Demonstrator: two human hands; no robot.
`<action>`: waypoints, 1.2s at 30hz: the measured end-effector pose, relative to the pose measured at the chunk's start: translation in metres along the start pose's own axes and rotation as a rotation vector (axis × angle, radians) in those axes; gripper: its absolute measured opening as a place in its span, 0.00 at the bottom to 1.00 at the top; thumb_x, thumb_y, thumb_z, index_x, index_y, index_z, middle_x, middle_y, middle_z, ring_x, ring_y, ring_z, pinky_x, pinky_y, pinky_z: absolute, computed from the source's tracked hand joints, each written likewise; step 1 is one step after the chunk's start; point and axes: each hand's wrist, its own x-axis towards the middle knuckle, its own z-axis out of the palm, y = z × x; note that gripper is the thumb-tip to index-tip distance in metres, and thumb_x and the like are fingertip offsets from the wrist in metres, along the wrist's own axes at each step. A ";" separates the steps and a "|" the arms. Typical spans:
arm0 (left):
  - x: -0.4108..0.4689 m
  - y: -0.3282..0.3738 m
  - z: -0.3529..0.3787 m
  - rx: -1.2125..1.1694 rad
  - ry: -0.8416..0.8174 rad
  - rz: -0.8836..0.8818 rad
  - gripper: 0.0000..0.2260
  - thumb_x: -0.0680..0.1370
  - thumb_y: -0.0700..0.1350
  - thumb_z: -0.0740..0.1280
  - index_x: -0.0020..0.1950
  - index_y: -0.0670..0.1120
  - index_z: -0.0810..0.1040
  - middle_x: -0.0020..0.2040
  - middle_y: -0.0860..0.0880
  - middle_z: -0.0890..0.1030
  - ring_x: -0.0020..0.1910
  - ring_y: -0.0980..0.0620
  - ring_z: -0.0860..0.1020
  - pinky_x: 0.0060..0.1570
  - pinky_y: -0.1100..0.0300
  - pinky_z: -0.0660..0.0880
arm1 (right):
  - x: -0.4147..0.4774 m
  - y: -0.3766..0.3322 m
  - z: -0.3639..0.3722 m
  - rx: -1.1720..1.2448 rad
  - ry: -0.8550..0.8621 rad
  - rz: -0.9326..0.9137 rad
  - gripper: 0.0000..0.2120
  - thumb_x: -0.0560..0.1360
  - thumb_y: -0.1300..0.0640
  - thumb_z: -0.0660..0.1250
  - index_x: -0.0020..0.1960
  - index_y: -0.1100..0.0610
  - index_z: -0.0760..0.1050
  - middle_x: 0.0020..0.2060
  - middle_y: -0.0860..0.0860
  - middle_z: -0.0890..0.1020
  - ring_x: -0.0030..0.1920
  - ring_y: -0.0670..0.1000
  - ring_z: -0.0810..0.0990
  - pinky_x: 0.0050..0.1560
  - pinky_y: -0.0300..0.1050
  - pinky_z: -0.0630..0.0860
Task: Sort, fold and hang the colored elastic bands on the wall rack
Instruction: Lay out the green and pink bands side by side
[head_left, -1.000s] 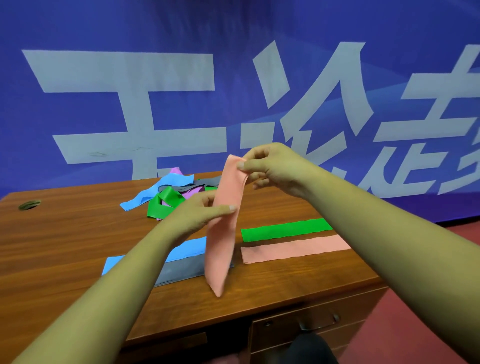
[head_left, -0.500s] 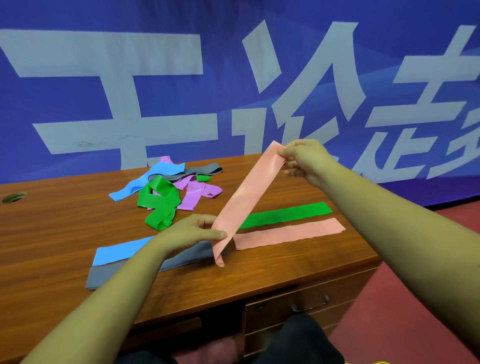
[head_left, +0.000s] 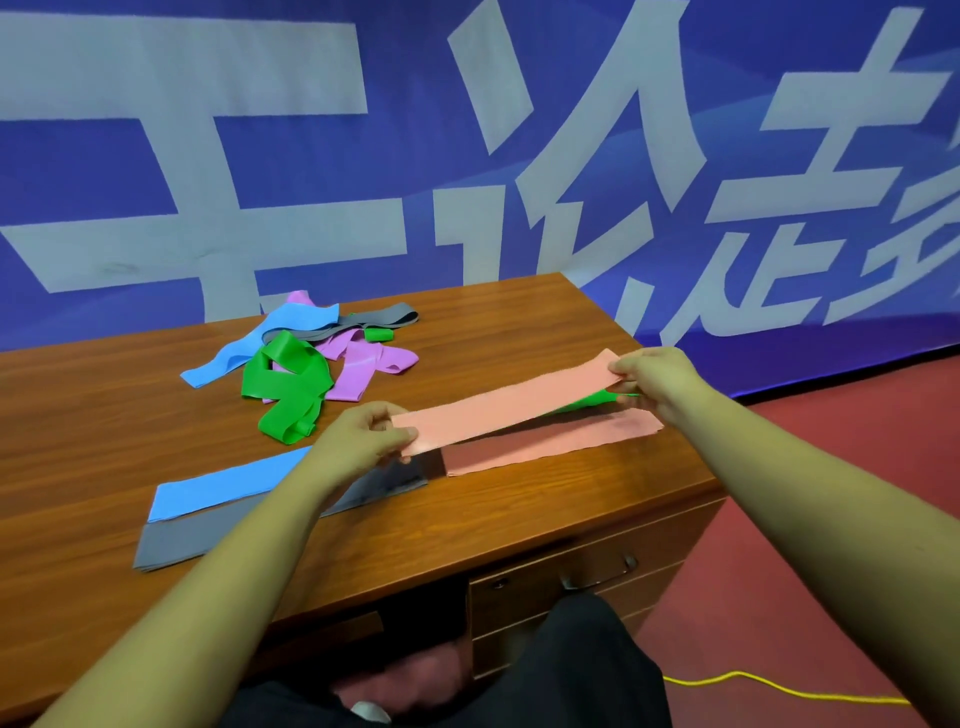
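It looked like an office or event hall. A wooden desk (head_left: 519, 525) with drawers (head_left: 576, 582) stood against a blue printed banner (head_left: 363, 171) on red flooring (head_left: 810, 545).

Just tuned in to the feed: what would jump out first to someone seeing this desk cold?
A pink band stretched flat between the left hand and right hand, held above the desk's right side. Under it lie another pink strip and a mostly hidden green strip. A tangled pile of loose bands sits toward the back.

Flat green band (head_left: 597, 401) mostly hidden (under the held pink band (head_left: 509, 402)).
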 end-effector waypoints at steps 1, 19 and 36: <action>0.001 -0.001 0.005 -0.005 0.033 0.005 0.09 0.76 0.40 0.71 0.55 0.46 0.78 0.43 0.45 0.83 0.38 0.55 0.81 0.42 0.57 0.77 | 0.001 0.006 -0.003 -0.025 0.014 0.010 0.06 0.75 0.63 0.69 0.52 0.63 0.78 0.43 0.59 0.84 0.41 0.53 0.84 0.43 0.47 0.81; 0.024 -0.009 0.082 0.560 0.197 0.159 0.05 0.78 0.38 0.65 0.51 0.48 0.72 0.43 0.49 0.77 0.41 0.51 0.75 0.36 0.63 0.68 | 0.028 0.078 -0.028 -0.314 0.188 -0.200 0.04 0.73 0.60 0.73 0.46 0.58 0.79 0.42 0.51 0.81 0.45 0.53 0.80 0.41 0.43 0.73; 0.031 -0.027 0.078 0.840 0.369 0.310 0.07 0.77 0.46 0.66 0.51 0.46 0.80 0.50 0.47 0.71 0.51 0.47 0.69 0.49 0.55 0.66 | 0.017 0.093 -0.006 -0.794 0.331 -0.535 0.17 0.75 0.56 0.65 0.63 0.59 0.75 0.58 0.56 0.74 0.61 0.57 0.70 0.64 0.52 0.70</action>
